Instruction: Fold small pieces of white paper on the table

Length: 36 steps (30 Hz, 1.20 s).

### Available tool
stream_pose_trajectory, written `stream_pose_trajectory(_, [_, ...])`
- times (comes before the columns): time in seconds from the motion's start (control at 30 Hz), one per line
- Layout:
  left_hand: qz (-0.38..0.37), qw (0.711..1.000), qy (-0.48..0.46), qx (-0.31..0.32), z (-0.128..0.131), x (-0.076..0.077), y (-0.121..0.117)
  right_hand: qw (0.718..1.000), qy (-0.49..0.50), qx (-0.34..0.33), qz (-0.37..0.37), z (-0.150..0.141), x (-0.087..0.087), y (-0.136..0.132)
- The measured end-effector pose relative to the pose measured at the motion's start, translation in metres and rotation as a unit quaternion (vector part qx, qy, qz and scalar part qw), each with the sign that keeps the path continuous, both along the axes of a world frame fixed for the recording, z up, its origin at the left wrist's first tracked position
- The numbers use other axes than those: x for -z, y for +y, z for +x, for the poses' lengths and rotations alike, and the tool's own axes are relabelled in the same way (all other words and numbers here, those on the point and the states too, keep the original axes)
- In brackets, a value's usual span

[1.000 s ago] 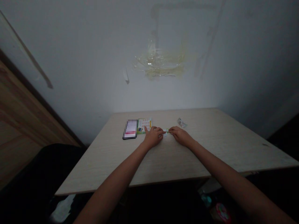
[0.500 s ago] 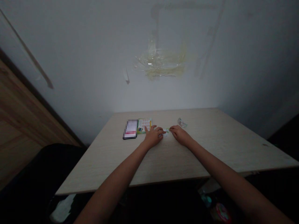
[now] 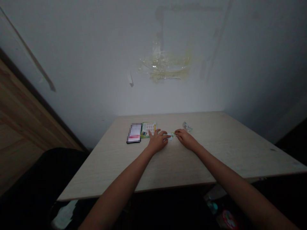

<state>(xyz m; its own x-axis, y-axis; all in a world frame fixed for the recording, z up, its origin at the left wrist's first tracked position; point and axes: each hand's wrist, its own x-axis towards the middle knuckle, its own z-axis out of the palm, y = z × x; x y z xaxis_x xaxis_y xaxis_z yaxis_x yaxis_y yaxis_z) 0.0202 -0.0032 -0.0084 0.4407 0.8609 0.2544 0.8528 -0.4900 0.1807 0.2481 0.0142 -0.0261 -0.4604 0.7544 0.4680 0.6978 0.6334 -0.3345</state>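
Observation:
A small flat white and green piece [image 3: 170,136], perhaps paper or a sticker, lies on the table between my hands. My left hand [image 3: 157,140] rests with its fingers spread, the fingertips on the piece's left side and the thumb side by a printed booklet [image 3: 149,127]. At the piece's right edge, the fingers of my right hand [image 3: 185,138] are pinched together on it. Just beyond that hand lies a crumpled, partly see-through printed scrap [image 3: 187,126]. The fine detail of the piece is too small to make out.
A phone [image 3: 134,133] with a blurred screen lies left of the booklet. The pale wooden table [image 3: 115,169] meets a wall [image 3: 96,80] with tape remnants. A dark chair-like shape [image 3: 57,166] stands left; several items show in the dark below the table.
Both hands stay almost in place. My right hand's fingers have shifted very slightly to the right, and the view has moved a little.

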Motion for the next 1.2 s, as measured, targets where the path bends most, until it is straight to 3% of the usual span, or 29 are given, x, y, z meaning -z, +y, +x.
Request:
stream_pose_trajectory(0.7, [0.007,1.0,-0.003,0.002,-0.001,0.006,0.001,0.996,-0.081,-0.029,0.034,0.001,-0.006,-0.008])
stream_pose_trajectory(1.2, [0.012,1.0,-0.007,0.0,-0.001,0.007,0.001,0.998,-0.06,-0.029,0.022,0.003,-0.007,-0.012])
